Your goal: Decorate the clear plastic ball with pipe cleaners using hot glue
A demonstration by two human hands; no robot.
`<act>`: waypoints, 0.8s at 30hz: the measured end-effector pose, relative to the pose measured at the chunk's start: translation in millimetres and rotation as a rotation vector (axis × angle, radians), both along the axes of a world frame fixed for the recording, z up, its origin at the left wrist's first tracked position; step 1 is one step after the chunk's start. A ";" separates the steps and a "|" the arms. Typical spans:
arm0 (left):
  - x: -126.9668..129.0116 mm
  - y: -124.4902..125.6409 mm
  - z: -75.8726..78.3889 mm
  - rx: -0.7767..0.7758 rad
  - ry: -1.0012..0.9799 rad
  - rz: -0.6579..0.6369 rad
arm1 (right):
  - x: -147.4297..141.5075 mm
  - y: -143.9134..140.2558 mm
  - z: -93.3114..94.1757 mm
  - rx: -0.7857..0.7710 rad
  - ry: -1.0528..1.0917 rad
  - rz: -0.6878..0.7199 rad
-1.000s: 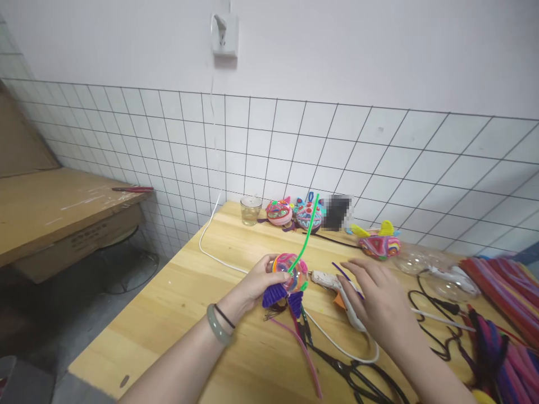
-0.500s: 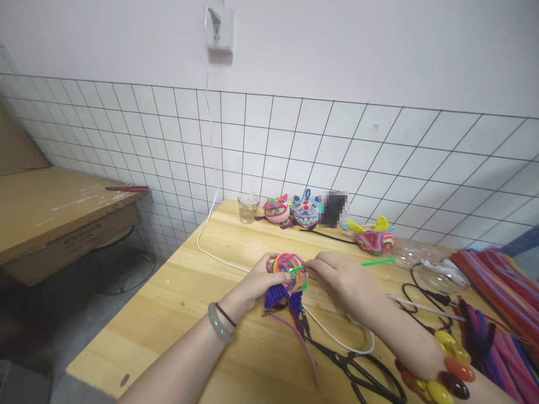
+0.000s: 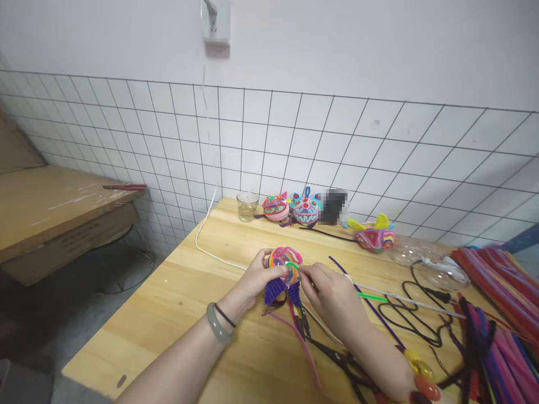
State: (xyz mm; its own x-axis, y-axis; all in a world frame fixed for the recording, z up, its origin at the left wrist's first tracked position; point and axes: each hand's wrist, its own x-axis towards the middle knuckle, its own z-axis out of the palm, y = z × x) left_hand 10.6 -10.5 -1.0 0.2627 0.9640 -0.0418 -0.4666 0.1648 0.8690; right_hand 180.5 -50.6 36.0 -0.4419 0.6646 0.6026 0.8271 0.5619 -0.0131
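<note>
A blurred patch hides one item by the wall, and the pipe-cleaner pile (image 3: 501, 292) is cut off at the right edge. The left hand (image 3: 256, 278) cups a colourful wrapped ball (image 3: 285, 265) just above the wooden table (image 3: 189, 297). The right hand (image 3: 332, 294) pinches a green pipe cleaner (image 3: 295, 266) against it.

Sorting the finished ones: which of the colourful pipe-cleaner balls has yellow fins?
The pipe-cleaner ball farthest right by the wall; the pink ball and blue ball beside the glass lack them.
</note>
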 end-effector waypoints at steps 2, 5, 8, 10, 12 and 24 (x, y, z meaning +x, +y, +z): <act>0.6 0.1 -0.4 0.002 -0.005 0.017 | -2.5 -0.4 -2.5 -0.004 0.037 -0.009; 1.5 0.5 -0.8 -0.009 -0.010 0.052 | -5.7 0.1 -7.0 -0.020 0.072 -0.033; 2.4 1.1 -0.8 -0.017 -0.020 0.084 | -8.9 0.8 -11.0 -0.034 0.099 -0.043; 3.0 1.4 -0.3 -0.021 -0.023 0.096 | -11.1 1.0 -12.8 -0.048 0.119 -0.044; 3.5 1.4 0.7 -0.028 -0.023 0.108 | -13.1 1.0 -13.9 -0.068 0.139 -0.045; 5.7 -0.1 5.2 -0.081 -0.042 0.170 | -24.5 -0.4 -12.0 -0.066 0.198 -0.079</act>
State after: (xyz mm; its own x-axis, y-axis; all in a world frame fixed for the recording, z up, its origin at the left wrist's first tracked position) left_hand 16.3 -10.6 4.2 0.0991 0.9886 -0.1132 -0.5292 0.1487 0.8354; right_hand 156.0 -51.0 24.0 -0.2640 0.7335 0.6264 0.8461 0.4879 -0.2148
